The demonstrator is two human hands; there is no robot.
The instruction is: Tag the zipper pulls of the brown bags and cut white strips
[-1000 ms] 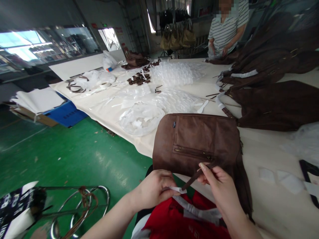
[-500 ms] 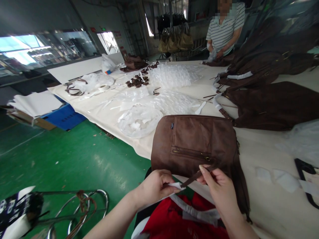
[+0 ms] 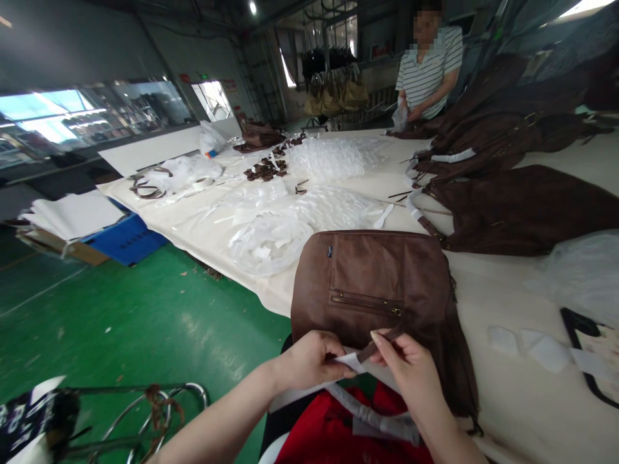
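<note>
A brown leather bag point(image 3: 372, 283) lies at the near edge of the cream-covered table point(image 3: 507, 386), its zip pocket facing up. My left hand point(image 3: 309, 357) is closed, pinching a small white paper piece point(image 3: 352, 362). My right hand point(image 3: 406, 370) is closed on the bag's thin brown zip-pull strap point(image 3: 382, 341), just where the paper meets the strap's end. A strap wrapped in white paper point(image 3: 372, 415) lies over my red top below the hands.
More dark brown bags point(image 3: 522, 206) fill the table's right side. Clear plastic bags point(image 3: 290, 225) and small brown parts point(image 3: 264, 169) lie at the middle and back. A person in a striped shirt point(image 3: 428, 67) works at the far end. A metal stool point(image 3: 145, 419) stands on the green floor.
The view has tilted up a little. My two hands have come closer together, with the paper piece now against the strap's end.
</note>
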